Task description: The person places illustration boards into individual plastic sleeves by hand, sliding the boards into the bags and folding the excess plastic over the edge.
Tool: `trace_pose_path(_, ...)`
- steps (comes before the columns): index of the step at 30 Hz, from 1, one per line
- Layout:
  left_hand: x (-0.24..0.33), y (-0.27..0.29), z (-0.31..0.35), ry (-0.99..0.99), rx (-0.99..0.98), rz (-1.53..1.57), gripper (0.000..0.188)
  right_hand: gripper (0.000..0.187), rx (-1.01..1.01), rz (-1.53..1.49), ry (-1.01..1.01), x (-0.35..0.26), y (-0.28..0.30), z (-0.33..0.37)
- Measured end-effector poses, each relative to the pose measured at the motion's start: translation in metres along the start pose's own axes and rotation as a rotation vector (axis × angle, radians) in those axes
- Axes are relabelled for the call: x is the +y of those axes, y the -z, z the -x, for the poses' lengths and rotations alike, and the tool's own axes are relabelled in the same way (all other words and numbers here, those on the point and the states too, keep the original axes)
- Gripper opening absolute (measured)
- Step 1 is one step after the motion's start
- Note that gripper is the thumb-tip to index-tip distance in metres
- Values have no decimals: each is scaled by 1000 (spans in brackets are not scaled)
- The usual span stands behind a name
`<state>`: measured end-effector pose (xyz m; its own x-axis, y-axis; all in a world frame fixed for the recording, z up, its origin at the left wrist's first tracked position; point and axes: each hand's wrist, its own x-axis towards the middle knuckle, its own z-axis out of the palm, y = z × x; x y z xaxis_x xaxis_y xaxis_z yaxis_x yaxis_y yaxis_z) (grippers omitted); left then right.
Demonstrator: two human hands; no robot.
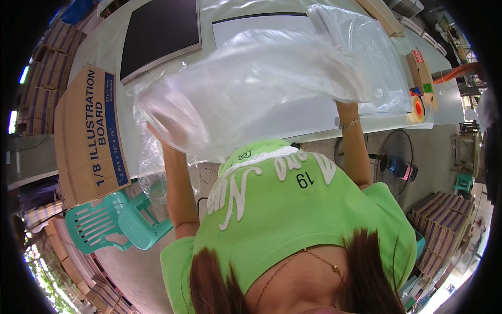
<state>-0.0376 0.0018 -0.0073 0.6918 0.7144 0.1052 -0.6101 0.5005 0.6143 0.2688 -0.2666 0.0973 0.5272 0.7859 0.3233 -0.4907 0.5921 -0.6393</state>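
A large clear plastic bag (pixel 251 86) stretches between my two hands above the table, billowing and smeared by motion. My left hand (pixel 164 137) grips its near left part, with the fingers blurred behind the film. At the right side of the bag, my right hand (pixel 346 107) holds on too; plastic covers most of its fingers. Underneath lies a white board (pixel 308 118) close to the table's near edge, partly hidden by the bag. Another pale sheet with a dark far edge (pixel 261 23) shows beyond it.
Black boards (pixel 162 34) lie at the far left, clear plastic sleeves (pixel 379 68) at the right. Beyond them are a tape roll (pixel 417 109) and a small carton (pixel 420 73). A cardboard box (pixel 86 141) stands left, above teal plastic stools (pixel 141 222). A fan (pixel 395 162) stands right.
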Motion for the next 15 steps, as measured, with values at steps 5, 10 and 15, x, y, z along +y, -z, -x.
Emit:
trace_pose_path(5, 12, 6, -59, -114, 54, 119, 46, 56, -373, -29, -241, 22, -22, 34)
trace_pose_path(10, -45, 17, -69, -1, -48, 267, 43, 63, -524, -125, -218, 17, -29, 40)
trace_pose_path(15, -69, -1, -44, 309, 0, 332, 41, 70, -363, -433, 89, -24, 3, 17)
